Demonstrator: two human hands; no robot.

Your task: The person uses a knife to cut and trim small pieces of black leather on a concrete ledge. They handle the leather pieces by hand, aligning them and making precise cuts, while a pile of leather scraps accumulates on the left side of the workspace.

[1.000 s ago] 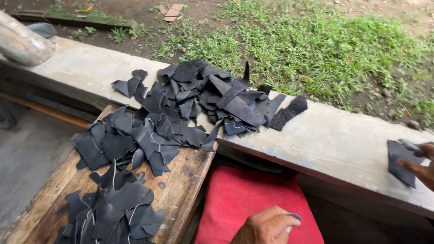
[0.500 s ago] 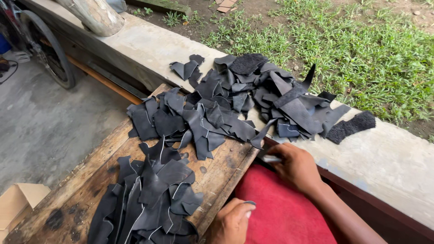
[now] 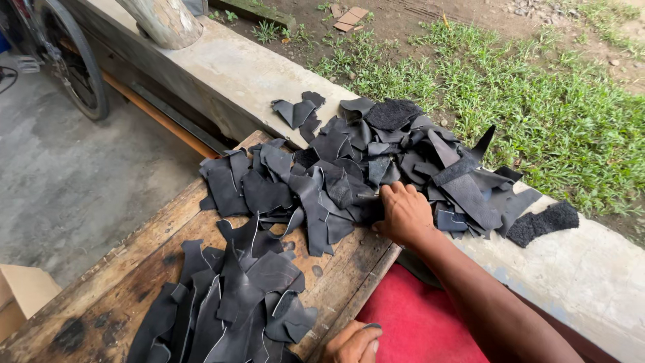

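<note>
A heap of black leather offcuts (image 3: 376, 161) spreads across a low concrete ledge (image 3: 228, 74) and onto a worn wooden board (image 3: 121, 269). My right hand (image 3: 403, 214) rests on the heap's near edge, fingers curled into the pieces there. A second batch of black leather pieces (image 3: 228, 302) lies on the board nearer to me. At the bottom edge my left hand (image 3: 353, 343) is closed with a small dark scrap against its fingers, beside the board's edge.
A red cushion (image 3: 416, 323) lies below the ledge between my arms. Grass (image 3: 537, 101) grows beyond the ledge. A wheel (image 3: 74, 60) stands at the upper left over a concrete floor (image 3: 60, 168), a cardboard box (image 3: 20, 296) at lower left.
My right hand came in from the far right and now sits on the leather heap. The view swung left, bringing the wheel and floor into sight.
</note>
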